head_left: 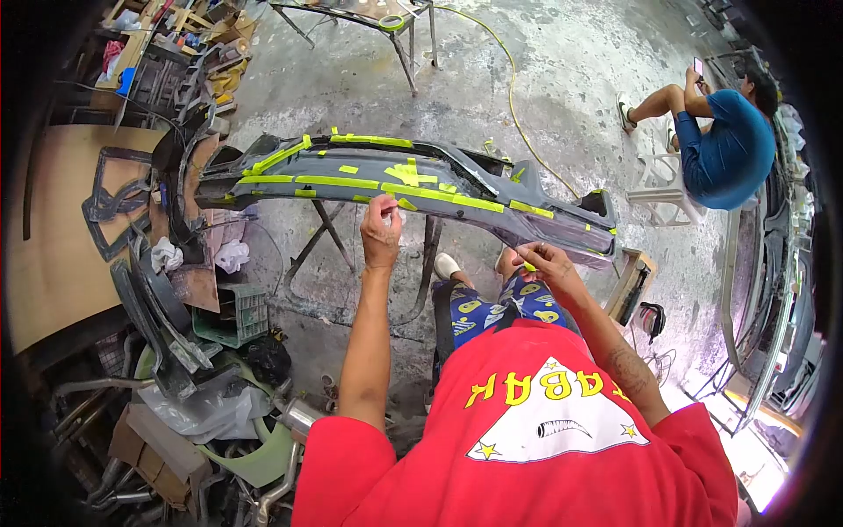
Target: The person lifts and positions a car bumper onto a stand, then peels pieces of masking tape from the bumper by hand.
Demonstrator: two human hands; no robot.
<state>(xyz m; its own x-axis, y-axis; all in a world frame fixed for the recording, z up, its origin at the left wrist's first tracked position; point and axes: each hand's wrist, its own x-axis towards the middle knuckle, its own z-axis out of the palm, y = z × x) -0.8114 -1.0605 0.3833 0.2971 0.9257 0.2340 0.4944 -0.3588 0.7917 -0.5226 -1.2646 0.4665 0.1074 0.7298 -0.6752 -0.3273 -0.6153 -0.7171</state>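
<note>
A long dark bumper-like panel (430,176) lies across a metal stand in front of me, with strips of yellow-green tape (338,182) along it. My left hand (381,230) is at the panel's near edge, its fingers drawn together; whatever they pinch is too small to make out. To the right, below the panel's near edge, my right hand (546,263) is closed on a small piece of yellow-green tape (529,266).
A person in blue (729,145) sits on a white stool (660,189) at the right, holding a phone. Left are a wooden board (70,237), a green crate (233,314) and metal pipes. A yellow hose (512,83) crosses the floor.
</note>
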